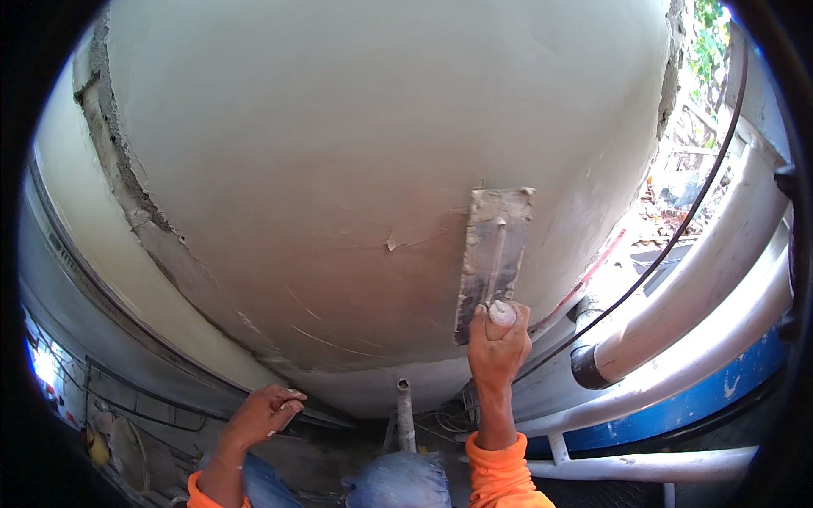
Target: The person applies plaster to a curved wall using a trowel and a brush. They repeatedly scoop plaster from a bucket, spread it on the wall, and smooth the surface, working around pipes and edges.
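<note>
This looks like a building site: a plaster-caked trowel lies against a smooth plastered wall. Rough mortar borders the wall's left; to its right are thick pale pipes, dark cable and outdoor greenery.

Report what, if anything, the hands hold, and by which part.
The right hand grips the plastering trowel by its handle; the left hand, loosely curled, shows nothing held.

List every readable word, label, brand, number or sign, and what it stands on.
None can be read: the trowel, wall and blue surface show no lettering.
The narrow dark strip at left bears small marks, too blurred to tell whether they are writing.
</note>
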Demonstrator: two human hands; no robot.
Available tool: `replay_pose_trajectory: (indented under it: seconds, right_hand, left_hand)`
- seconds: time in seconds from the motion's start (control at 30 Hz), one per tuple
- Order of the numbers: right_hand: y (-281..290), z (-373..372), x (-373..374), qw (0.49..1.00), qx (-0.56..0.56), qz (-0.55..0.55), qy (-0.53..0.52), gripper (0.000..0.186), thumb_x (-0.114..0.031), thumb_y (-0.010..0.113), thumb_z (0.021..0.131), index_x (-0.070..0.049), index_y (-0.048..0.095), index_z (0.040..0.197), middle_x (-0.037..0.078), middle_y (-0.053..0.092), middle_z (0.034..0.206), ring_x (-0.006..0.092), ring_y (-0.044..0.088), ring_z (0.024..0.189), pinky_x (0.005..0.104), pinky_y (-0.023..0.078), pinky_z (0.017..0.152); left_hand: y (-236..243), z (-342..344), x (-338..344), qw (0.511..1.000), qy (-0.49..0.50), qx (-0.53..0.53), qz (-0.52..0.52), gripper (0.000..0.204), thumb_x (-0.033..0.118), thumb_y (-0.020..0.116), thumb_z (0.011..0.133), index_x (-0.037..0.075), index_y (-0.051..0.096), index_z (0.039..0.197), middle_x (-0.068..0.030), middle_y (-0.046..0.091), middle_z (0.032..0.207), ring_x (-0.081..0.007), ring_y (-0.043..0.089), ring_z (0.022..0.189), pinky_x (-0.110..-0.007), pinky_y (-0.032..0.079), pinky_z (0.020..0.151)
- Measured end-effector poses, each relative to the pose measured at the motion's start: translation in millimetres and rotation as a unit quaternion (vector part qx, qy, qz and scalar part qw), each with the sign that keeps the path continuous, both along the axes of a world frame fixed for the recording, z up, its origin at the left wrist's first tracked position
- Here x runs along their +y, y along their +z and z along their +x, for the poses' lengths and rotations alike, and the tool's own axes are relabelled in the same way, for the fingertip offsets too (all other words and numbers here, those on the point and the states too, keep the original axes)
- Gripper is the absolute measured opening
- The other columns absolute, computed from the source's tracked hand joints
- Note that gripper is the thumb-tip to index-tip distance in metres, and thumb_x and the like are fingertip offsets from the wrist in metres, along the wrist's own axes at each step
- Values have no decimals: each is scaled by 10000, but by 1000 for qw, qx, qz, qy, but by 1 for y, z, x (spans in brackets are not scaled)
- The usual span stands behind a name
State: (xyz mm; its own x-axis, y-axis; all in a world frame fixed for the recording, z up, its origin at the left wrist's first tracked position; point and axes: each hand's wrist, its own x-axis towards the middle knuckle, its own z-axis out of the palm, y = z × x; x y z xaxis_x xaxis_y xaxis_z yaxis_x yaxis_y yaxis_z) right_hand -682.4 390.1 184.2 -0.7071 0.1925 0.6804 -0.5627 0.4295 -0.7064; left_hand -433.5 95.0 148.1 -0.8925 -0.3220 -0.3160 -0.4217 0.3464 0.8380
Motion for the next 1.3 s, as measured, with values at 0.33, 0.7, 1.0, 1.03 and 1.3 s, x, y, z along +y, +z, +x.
replay_pose_trajectory:
  seconds: [0.33, 0.7, 1.0, 1.03, 1.3]
  right_hand:
    - [-30, 14, -6, 995, -91, 35, 2, 253, -146, 766, 877, -13, 593, 1006, 194, 674, 819, 412, 700, 781, 438, 537, 732]
    - [-50, -12, -22, 998, -58, -1, 21, 236, -118, 770, 856, -22, 586, 969, 207, 670, 821, 434, 683, 765, 475, 534, 704]
    - [-25, -26, 2, 996, -50, -46, 50, 253, -171, 812, 877, -22, 610, 917, 138, 697, 744, 243, 722, 686, 369, 556, 659]
    - [-16, -37, -1, 996, -38, -51, 57, 257, -178, 815, 880, -22, 614, 913, 128, 698, 739, 215, 718, 683, 359, 557, 660]
    - [-12, -26, -36, 985, -13, 38, 171, 261, -173, 838, 825, -30, 637, 908, 142, 701, 744, 304, 753, 727, 386, 570, 678]
  left_hand:
    - [21, 0, 4, 998, -34, -10, -45, 279, 240, 672, 1012, 71, 757, 1217, -117, 705, 1123, -213, 677, 1050, -334, 534, 927]
    - [15, -2, -2, 993, -54, 23, -99, 390, 381, 670, 1004, 51, 749, 1196, -141, 715, 1062, -314, 664, 1023, -387, 519, 937]
    - [20, -9, -1, 988, -79, -2, -130, 363, 352, 683, 1003, 54, 753, 1198, -127, 708, 1061, -281, 673, 1041, -376, 528, 904]
    - [19, -9, -1, 993, -58, -13, -97, 380, 386, 678, 1002, 64, 759, 1187, -133, 702, 1021, -311, 663, 1047, -394, 528, 899]
    - [4, -14, -4, 994, -61, 28, -89, 335, 333, 686, 1008, 57, 762, 1183, -123, 714, 1057, -278, 695, 993, -364, 545, 875]
